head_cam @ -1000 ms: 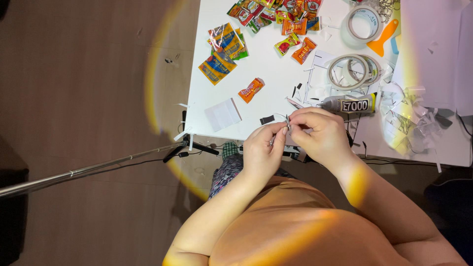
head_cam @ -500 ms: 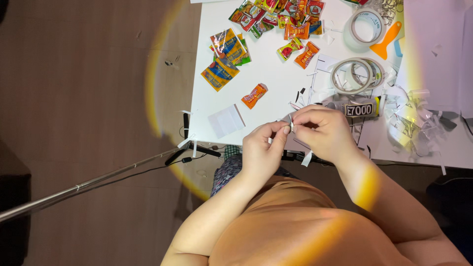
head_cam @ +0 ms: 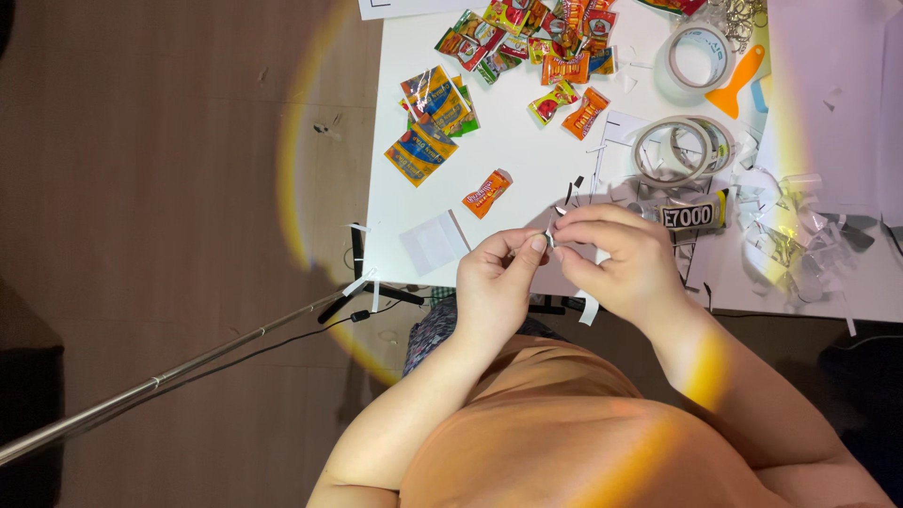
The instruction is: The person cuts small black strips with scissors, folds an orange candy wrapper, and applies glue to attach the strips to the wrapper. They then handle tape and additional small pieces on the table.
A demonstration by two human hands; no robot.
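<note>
I see the left hand (head_cam: 494,287) and right hand (head_cam: 621,263) pinching a tiny silvery piece (head_cam: 550,240) between closed fingertips, above the near edge of the white table (head_cam: 508,179). It looks mid-assembly; cut scraps (head_cam: 781,235) and loose packets (head_cam: 428,150) remain. The piece is too small for me to judge its axis.

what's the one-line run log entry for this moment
hands: left and right pinch small strip together | near: glue tube, tape rolls | surface: white table
</note>
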